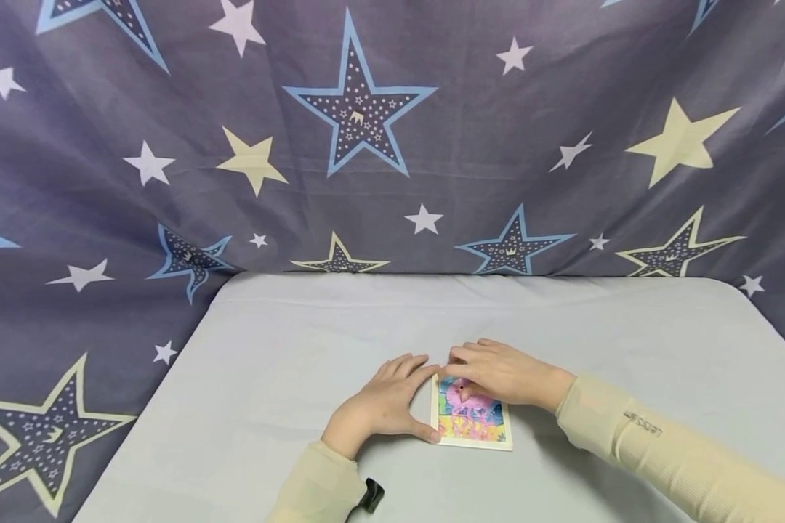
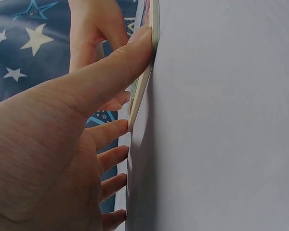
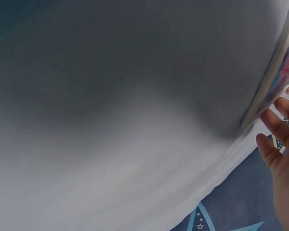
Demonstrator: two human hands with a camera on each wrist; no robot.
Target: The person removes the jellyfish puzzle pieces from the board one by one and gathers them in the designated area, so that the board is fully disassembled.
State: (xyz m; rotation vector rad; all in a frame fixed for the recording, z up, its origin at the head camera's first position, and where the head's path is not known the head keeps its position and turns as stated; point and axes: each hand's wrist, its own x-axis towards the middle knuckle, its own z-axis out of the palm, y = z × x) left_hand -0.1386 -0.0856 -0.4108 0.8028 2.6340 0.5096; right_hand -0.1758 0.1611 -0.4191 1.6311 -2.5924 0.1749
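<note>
A small puzzle board [image 1: 471,425] with a pale rim lies flat on the covered table, showing a pink bird over yellow and pink flowers; seams between jigsaw pieces are visible. My left hand [image 1: 387,402] rests along its left side with fingers spread. In the left wrist view, the left thumb [image 2: 113,62] lies against the rim and the index fingertip touches the corner. Over the board's upper part is my right hand [image 1: 493,369], its thumb on the picture and its fingers loosely bent near the far edge. The right hand hides the picture's upper part; no loose piece shows in it.
A pale grey cloth [image 1: 288,341] covers the table around the board. Behind and to the left hangs a dark curtain [image 1: 458,145] with stars. A small black object [image 1: 371,495] sits at the left sleeve's cuff.
</note>
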